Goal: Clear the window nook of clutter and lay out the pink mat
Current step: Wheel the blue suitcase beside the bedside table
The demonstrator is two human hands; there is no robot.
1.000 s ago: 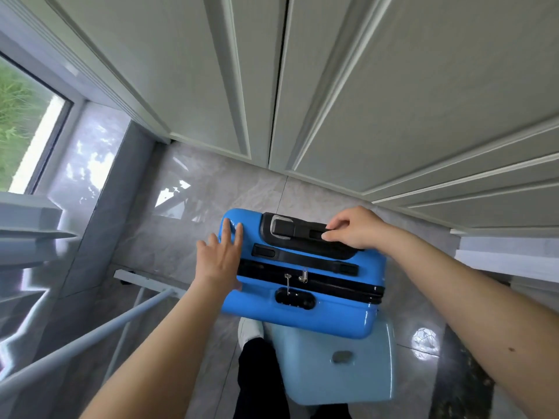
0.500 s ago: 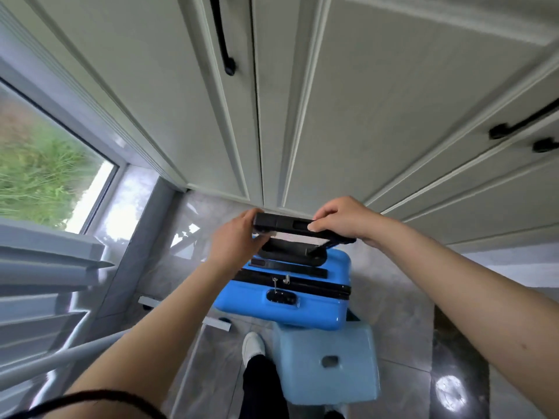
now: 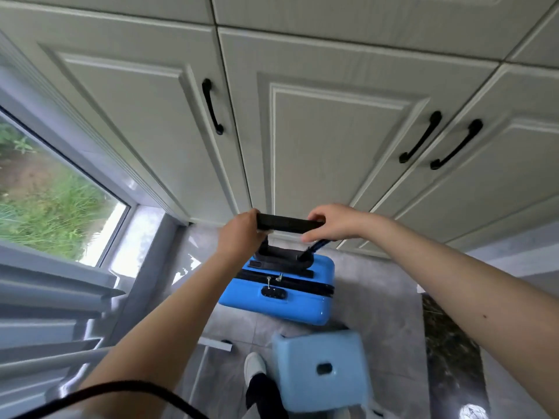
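Hands gripping handle point(image 3: 289, 223), lying crosswise: left hand point(image 3: 240, 234) and right hand point(image 3: 335, 222) closing around its ends. Suitcase point(image 3: 278, 290) standing upright below them, top facing up.

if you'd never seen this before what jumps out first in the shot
The bright blue suitcase standing on the grey floor at centre, its black pull handle raised and gripped at either end by the left hand and right hand. Next, the pale blue stool just in front of it, and the black-handled cabinet doors filling the top.
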